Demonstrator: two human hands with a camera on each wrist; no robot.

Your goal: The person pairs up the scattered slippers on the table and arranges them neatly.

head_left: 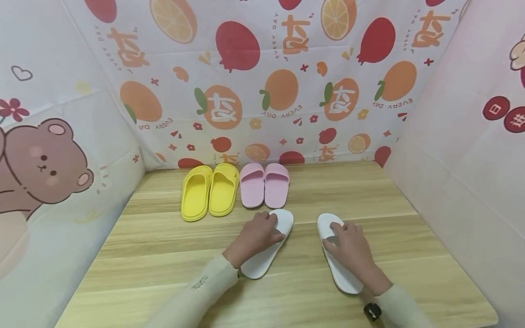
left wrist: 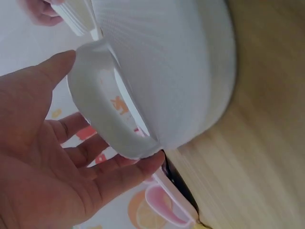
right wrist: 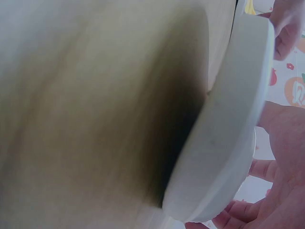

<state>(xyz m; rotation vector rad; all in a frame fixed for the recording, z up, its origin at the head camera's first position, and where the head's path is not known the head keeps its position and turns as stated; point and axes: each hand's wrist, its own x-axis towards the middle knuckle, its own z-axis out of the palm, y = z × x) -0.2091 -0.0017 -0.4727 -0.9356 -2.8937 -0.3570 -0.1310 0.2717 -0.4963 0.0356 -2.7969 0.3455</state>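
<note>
My left hand (head_left: 257,233) holds a white slipper (head_left: 259,265) across its strap. In the left wrist view, the thumb lies at one side of the strap (left wrist: 97,90) and the fingertips at the other. To the right, my right hand (head_left: 352,248) grips the matching white slipper (head_left: 346,279) by its strap area. The right wrist view shows that slipper's sole edge (right wrist: 224,138) with a dark shadow beside it on the wood; whether it touches the tabletop I cannot tell. The two white slippers are apart, their toes pointing away from me and their heels angled outward.
A yellow pair of slippers (head_left: 222,196) and a pink pair (head_left: 276,189) stand side by side near the back edge of the wooden table (head_left: 164,255). Printed cloth (head_left: 262,54) hangs behind, with pale cloth walls at left and right. A small black device (head_left: 372,311) sits by the right wrist.
</note>
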